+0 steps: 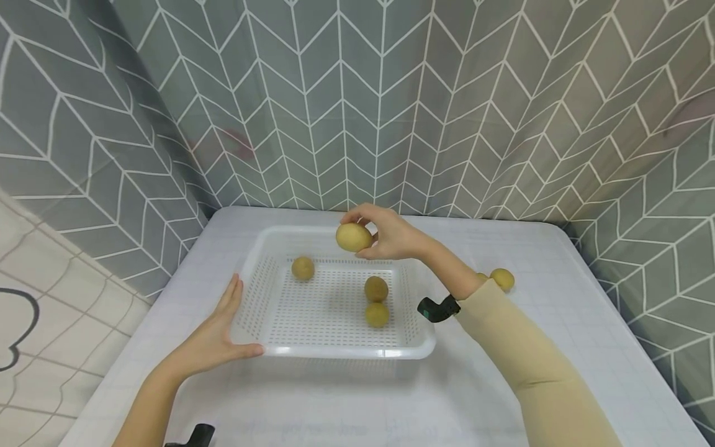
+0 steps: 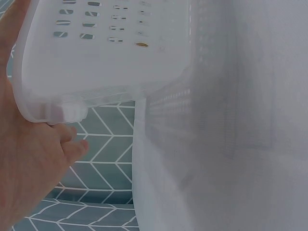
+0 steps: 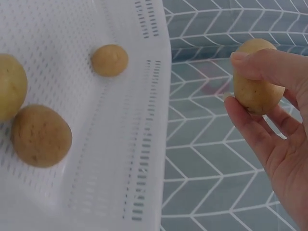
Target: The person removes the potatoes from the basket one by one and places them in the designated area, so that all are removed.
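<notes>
1. The held potato (image 1: 354, 237) is up off the worktop (image 1: 279, 403), in front of the basket's far rim as the head view shows it, just past 12 o'clock from the middle. Whether it is directly above the inside cannot be told.
2. It looks firm, fairly light and hard to bruise; its smooth, rounded skin could roll or slip a little. A hold around its widest part, thumb opposite the fingers, should suit it best.
3. The right hand (image 1: 385, 233) reaches in from 4 o'clock, its fingers curled and closed to the potato's width, with the thumb across the other side.
4. The white basket (image 1: 335, 352) is perforated plastic, probably light and slightly flexible; its rim is the natural place to hold.
5. The left hand (image 1: 215, 338) is at the basket's 8 o'clock, fingers wide of the thumb and nearly straight along the side, thumb touching the near-left corner.
6. Inside the basket, a lone potato (image 1: 303, 268) lies towards 10 o'clock; a browner potato (image 1: 377, 289) at 3 and a yellower potato (image 1: 377, 315) at 4 are close together.
7. Outside, at 3 o'clock, a loose potato (image 1: 502, 279) lies beside another, mostly hidden by the right arm.
8. Beyond, at 12 o'clock, hangs a grey-green chevron curtain (image 1: 363, 124).
</notes>
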`<state>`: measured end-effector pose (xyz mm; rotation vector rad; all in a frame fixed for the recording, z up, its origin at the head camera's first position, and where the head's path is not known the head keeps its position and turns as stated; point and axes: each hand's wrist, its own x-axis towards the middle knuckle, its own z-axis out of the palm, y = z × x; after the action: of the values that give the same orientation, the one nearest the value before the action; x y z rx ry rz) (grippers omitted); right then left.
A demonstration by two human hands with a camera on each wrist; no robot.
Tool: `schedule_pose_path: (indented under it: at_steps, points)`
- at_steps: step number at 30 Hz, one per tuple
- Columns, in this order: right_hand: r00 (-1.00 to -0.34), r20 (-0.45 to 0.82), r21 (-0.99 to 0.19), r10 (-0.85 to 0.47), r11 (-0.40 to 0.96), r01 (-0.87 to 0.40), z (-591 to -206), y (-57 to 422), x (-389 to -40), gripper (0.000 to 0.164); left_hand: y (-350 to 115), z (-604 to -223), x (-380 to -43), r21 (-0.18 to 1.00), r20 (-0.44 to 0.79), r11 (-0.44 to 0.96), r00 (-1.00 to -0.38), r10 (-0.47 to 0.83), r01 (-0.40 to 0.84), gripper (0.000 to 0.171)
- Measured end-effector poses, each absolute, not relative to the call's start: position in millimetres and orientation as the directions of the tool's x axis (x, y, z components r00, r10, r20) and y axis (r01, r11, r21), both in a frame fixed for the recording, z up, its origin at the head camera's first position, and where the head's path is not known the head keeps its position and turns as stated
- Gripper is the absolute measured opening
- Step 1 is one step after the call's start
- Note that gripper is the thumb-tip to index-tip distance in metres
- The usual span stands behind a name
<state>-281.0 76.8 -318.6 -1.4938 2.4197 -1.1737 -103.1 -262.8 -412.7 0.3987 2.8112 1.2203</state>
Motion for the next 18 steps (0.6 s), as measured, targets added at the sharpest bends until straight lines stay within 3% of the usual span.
schedule_pose_path:
  at_steps: [18]
  points:
    - [-0.550, 0.339, -0.659, -0.763, 0.225, -0.718, -307, 113, -279, 0.060, -264, -413, -103, 0.714, 0.060, 0.665, -0.966, 0.250, 0.216, 0.129]
